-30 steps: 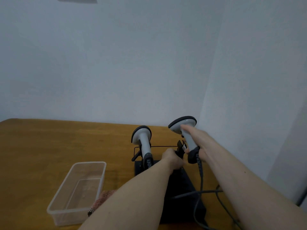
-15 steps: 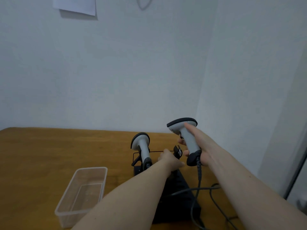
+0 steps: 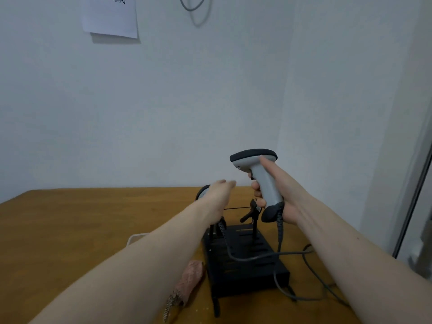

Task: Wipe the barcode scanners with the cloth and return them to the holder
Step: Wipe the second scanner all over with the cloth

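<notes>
Wooden table (image 3: pixel 70 230): two scanners; right hand (image 3: pixel 284 195) grips one scanner (image 3: pixel 261 178), left hand (image 3: pixel 218 195) empty, loose.

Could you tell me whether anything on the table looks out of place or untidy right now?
Mostly tidy. The cloth lies crumpled beside the holder, and grey cables trail loosely across the table.

There is a single view, from a wide-angle camera worn on the person's head, facing forward and only slightly downward toward a corner of the room. The pale plaster walls (image 3: pixel 210 101) fill the upper two thirds, and the brown wooden table (image 3: pixel 70 230) spans the lower third (its far edge bows, as wide lenses do). Both bare forearms enter from the bottom edge, close to the lens and large in frame.
</notes>
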